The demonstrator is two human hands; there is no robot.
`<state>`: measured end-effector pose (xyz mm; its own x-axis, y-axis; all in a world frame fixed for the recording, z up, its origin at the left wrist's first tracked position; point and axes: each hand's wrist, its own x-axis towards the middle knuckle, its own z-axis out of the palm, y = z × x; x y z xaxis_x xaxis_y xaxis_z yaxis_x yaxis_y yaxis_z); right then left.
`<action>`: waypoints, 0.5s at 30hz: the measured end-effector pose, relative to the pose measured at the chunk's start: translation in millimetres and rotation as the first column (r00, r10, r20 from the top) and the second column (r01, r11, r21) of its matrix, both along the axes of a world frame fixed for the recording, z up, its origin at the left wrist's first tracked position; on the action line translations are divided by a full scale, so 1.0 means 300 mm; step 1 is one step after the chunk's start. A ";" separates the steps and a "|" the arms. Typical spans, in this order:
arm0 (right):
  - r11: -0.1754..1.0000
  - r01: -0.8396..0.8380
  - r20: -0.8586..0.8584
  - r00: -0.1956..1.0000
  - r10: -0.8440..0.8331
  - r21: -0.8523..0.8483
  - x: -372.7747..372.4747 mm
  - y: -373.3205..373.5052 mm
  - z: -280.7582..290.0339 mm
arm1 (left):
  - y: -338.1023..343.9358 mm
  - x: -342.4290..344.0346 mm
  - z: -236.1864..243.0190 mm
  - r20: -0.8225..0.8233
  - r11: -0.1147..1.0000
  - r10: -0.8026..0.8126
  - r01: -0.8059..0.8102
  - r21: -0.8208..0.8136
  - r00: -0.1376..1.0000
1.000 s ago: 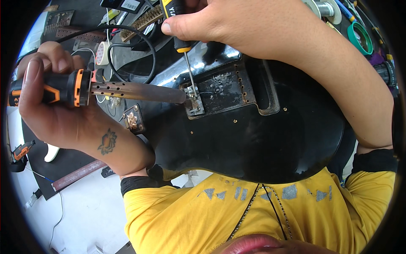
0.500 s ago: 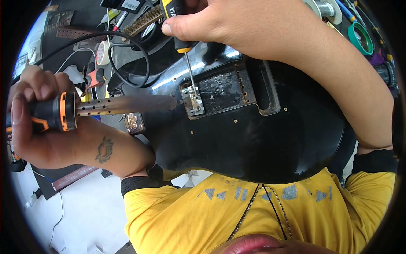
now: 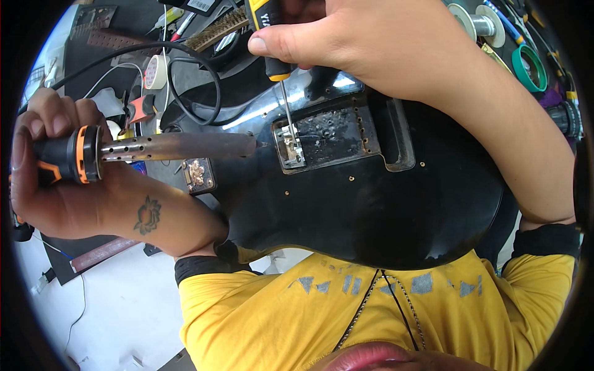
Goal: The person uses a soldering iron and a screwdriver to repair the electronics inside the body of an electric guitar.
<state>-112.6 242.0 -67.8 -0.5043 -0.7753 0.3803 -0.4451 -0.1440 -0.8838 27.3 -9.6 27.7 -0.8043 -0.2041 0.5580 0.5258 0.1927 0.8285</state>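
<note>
A black electric guitar body (image 3: 346,216) lies across my lap, back cavity (image 3: 328,136) facing up. My right hand (image 3: 334,43), at top centre, grips a yellow-and-black screwdriver (image 3: 266,18). Its shaft points down onto a small metal bracket (image 3: 294,154) at the cavity's left end. My left hand (image 3: 74,207) is closed around the orange-and-black handle of a soldering iron (image 3: 133,148). The iron's long perforated barrel points right, its tip near the bracket, a little left of it. A metal plate (image 3: 198,173) with copper-coloured bits sits by the guitar's left side.
A looped black cable (image 3: 216,83), a brush (image 3: 216,31), a tape roll (image 3: 154,74) and other tools clutter the dark bench behind the guitar. At upper right are a wire spool (image 3: 479,26) and a green ring (image 3: 529,68). Pale floor (image 3: 55,309) shows at lower left.
My left hand has moved left and down, drawing the iron's tip back from the bracket. My right hand, screwdriver and guitar body sit slightly further right in the picture.
</note>
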 end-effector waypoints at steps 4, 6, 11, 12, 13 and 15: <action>0.963 -0.150 -0.181 0.977 0.110 -0.224 -0.061 0.000 -0.091 | 0.005 -0.014 0.010 0.001 1.000 -0.013 0.013 -0.005 1.000; 0.977 -0.156 0.018 0.987 0.161 -0.145 -0.051 0.008 -0.061 | 0.005 -0.019 0.004 -0.008 1.000 -0.008 0.008 -0.005 1.000; 0.993 -0.091 -0.034 0.996 0.088 -0.081 0.017 -0.001 -0.035 | -0.014 0.000 0.008 -0.018 1.000 -0.013 0.013 0.011 1.000; 0.990 -0.036 -0.091 0.996 0.023 -0.136 0.032 -0.008 -0.043 | -0.009 0.002 0.003 -0.031 1.000 -0.012 0.012 0.023 0.999; 0.990 -0.043 -0.100 0.995 0.029 -0.137 0.025 -0.014 -0.056 | -0.005 0.008 0.000 -0.046 0.999 -0.007 0.009 0.034 0.999; 0.979 -0.114 -0.198 0.977 0.080 -0.167 -0.002 -0.019 -0.084 | -0.037 0.018 0.019 -0.061 0.995 -0.055 0.060 0.080 0.997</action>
